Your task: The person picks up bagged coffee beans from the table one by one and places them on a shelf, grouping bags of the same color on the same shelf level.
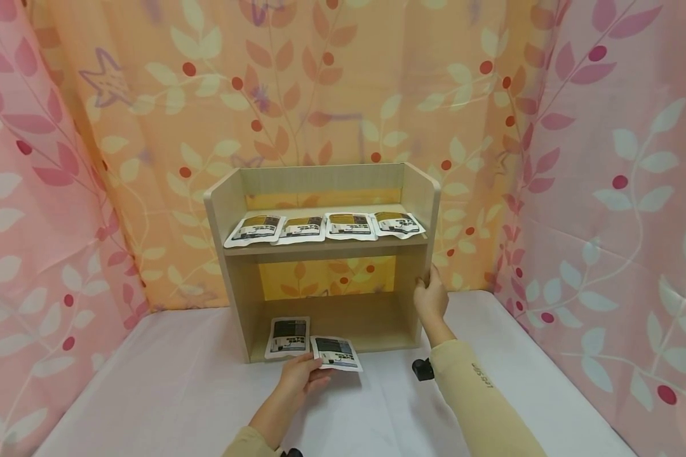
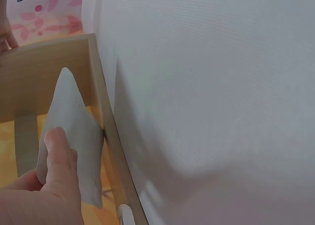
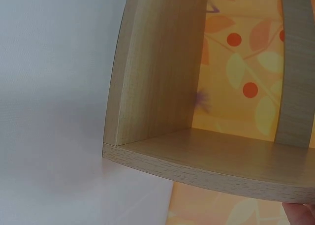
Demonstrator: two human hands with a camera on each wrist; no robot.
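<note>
My left hand (image 1: pixel 302 379) pinches a white pouch (image 1: pixel 336 353) with a dark printed label at the front edge of the lower shelf. In the left wrist view, the thumb and fingers hold the plain back of this pouch (image 2: pixel 74 131). Just left of it, another pouch (image 1: pixel 288 336) lies on the lower shelf. My right hand (image 1: pixel 432 297) holds the right side panel of the small wooden shelf unit (image 1: pixel 321 249). Only a bit of that hand (image 3: pixel 299 213) shows at the panel's outer face in the right wrist view.
On the upper shelf, several white pouches (image 1: pixel 351 226) with yellow and dark labels lie in a row. The unit stands on a white-covered table (image 1: pixel 188 374). Behind it hangs an orange patterned curtain (image 1: pixel 320 82), with pink patterned curtains (image 1: pixel 617 190) at both sides.
</note>
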